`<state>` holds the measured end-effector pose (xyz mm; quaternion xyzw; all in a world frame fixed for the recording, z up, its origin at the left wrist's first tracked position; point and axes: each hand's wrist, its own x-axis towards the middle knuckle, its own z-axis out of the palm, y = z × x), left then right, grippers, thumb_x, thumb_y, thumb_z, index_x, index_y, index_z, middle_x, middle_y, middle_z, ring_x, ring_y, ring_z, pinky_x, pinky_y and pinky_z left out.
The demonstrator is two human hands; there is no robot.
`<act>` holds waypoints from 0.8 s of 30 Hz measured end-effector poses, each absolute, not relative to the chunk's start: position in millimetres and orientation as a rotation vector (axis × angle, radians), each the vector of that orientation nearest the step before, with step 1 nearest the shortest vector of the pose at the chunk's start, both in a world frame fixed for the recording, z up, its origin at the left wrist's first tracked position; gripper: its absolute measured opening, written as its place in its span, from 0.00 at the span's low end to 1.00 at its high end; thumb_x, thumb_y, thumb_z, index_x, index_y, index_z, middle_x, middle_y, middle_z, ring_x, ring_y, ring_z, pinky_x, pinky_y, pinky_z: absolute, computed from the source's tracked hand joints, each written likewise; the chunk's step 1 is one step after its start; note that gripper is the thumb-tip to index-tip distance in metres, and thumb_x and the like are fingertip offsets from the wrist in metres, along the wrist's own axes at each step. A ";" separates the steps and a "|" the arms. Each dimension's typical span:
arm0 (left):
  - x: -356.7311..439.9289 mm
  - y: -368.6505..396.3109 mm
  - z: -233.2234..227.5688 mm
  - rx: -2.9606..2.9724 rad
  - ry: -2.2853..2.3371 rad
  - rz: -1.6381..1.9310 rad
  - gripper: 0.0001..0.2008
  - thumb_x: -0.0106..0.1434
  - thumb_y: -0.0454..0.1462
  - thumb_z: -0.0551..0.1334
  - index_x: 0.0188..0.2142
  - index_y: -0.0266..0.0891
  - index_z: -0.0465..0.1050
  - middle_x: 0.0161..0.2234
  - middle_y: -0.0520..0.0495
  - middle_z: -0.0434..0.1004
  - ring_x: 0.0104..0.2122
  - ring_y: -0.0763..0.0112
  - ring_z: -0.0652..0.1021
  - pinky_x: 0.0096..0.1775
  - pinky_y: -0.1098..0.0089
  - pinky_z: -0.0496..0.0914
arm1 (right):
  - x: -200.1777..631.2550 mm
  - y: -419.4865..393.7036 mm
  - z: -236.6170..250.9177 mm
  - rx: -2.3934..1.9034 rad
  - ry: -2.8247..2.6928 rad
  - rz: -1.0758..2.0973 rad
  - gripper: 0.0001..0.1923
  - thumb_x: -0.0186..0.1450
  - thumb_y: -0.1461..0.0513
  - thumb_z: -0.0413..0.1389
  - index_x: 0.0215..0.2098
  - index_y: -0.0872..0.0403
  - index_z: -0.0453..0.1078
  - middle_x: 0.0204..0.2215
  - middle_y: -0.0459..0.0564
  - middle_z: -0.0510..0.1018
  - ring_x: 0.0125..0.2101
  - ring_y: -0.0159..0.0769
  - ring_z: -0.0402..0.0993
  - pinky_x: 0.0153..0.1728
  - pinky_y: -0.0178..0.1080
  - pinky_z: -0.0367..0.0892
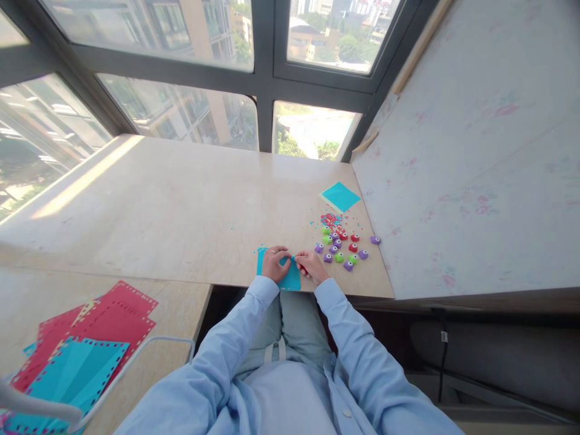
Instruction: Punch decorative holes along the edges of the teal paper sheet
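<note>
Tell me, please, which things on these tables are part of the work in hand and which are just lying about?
In hand:
- teal sheet, held by left hand and right hand
- small punch, red as far as shows, in the right hand

Lying about:
- coloured punches
- paper bits
- teal square
- punched red and teal sheets

We find no words, labels, brands, numbers or signs that can be read anywhere in this view. The teal paper sheet (290,279), the small plastic paper punches in purple, green and red (343,248), the stack of red and teal punched paper sheets (86,350) and the pale wooden counter (181,205) all show plain surfaces to us, without print.
</note>
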<state>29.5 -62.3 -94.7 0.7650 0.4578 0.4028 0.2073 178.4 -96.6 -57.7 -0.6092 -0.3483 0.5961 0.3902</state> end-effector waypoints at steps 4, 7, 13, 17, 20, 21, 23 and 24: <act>29.4 -61.6 -96.1 2.142 1.267 1.131 0.06 0.52 0.30 0.65 0.28 0.42 0.77 0.39 0.46 0.79 0.41 0.63 0.77 0.47 0.58 0.70 | 177.7 -95.4 -56.4 -1.563 -0.856 1.526 0.10 0.53 0.58 0.58 0.30 0.53 0.63 0.14 0.36 0.68 0.10 0.22 0.57 0.08 0.26 0.45; 29.3 -61.6 -94.8 2.157 1.262 1.124 0.05 0.52 0.30 0.65 0.29 0.42 0.77 0.39 0.46 0.79 0.41 0.62 0.77 0.47 0.57 0.70 | 178.3 -94.1 -57.4 -1.549 -0.849 1.531 0.10 0.53 0.58 0.58 0.30 0.53 0.63 0.14 0.36 0.68 0.09 0.22 0.57 0.08 0.27 0.45; 29.3 -63.0 -90.7 2.172 1.270 1.095 0.04 0.53 0.32 0.65 0.29 0.43 0.77 0.39 0.46 0.79 0.42 0.62 0.77 0.48 0.56 0.69 | 178.8 -91.6 -61.7 -1.523 -0.854 1.531 0.09 0.54 0.59 0.58 0.31 0.53 0.64 0.14 0.36 0.69 0.10 0.22 0.58 0.08 0.26 0.47; 29.0 -63.5 -90.4 2.165 1.265 1.103 0.04 0.54 0.32 0.64 0.29 0.42 0.76 0.39 0.46 0.79 0.42 0.62 0.76 0.48 0.56 0.69 | 178.4 -89.3 -63.9 -1.530 -0.873 1.522 0.09 0.54 0.59 0.58 0.31 0.53 0.64 0.15 0.36 0.69 0.10 0.22 0.58 0.08 0.27 0.47; 29.0 -63.4 -90.1 2.162 1.252 1.111 0.04 0.54 0.32 0.65 0.29 0.42 0.76 0.39 0.46 0.78 0.42 0.61 0.76 0.47 0.56 0.69 | 178.8 -88.0 -64.2 -1.533 -0.890 1.525 0.09 0.54 0.59 0.57 0.31 0.53 0.64 0.14 0.37 0.69 0.10 0.22 0.58 0.08 0.27 0.47; 29.0 -63.4 -90.0 2.160 1.252 1.114 0.04 0.54 0.32 0.65 0.29 0.42 0.76 0.39 0.46 0.78 0.42 0.61 0.76 0.46 0.56 0.69 | 179.0 -87.8 -63.8 -1.537 -0.894 1.525 0.09 0.54 0.59 0.57 0.31 0.53 0.64 0.14 0.37 0.69 0.10 0.22 0.58 0.08 0.27 0.47; 29.1 -63.5 -89.6 2.152 1.258 1.117 0.04 0.53 0.32 0.65 0.29 0.42 0.76 0.39 0.46 0.78 0.42 0.61 0.76 0.46 0.56 0.69 | 179.3 -87.5 -62.6 -1.545 -0.897 1.527 0.08 0.54 0.60 0.57 0.30 0.54 0.64 0.15 0.37 0.69 0.10 0.22 0.58 0.08 0.27 0.47; 29.2 -63.6 -89.5 2.148 1.263 1.116 0.04 0.53 0.32 0.65 0.28 0.42 0.76 0.39 0.46 0.78 0.42 0.61 0.76 0.47 0.56 0.69 | 179.4 -87.4 -61.9 -1.548 -0.896 1.528 0.08 0.54 0.60 0.57 0.30 0.54 0.64 0.15 0.37 0.69 0.11 0.22 0.58 0.08 0.27 0.47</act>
